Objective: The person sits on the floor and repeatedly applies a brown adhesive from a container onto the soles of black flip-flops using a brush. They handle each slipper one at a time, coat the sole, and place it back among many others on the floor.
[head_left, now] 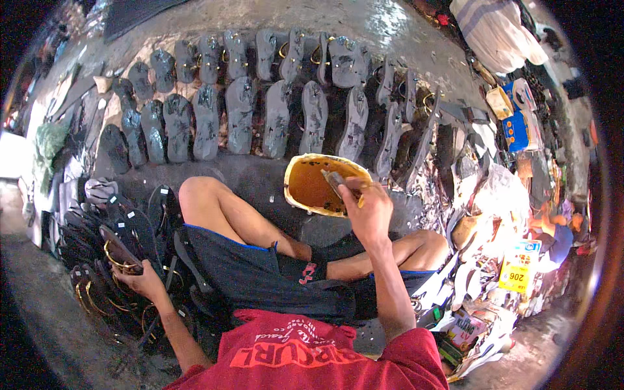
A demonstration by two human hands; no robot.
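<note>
My left hand [144,281], low on the left, is closed on a dark sandal [119,249] with gold-coloured straps. The sandal is held tilted beside a heap of black sandals [133,218]. In front of my crossed legs, my right hand [372,211] is closed on a short grey brush-like tool [335,181]. That tool is over the open mouth of a pale-rimmed container [290,196] with amber-brown stuff inside. My fingers overlap the container's right side; whether the tool touches the contents, I cannot tell.
Two rows of dark soles [241,107] lie across the floor ahead, several with gold straps. To the right are scraps, a blue and white package [518,132], a yellow printed sheet [518,276] and a large pale sack [497,32]. Another person [558,237] sits at the far right.
</note>
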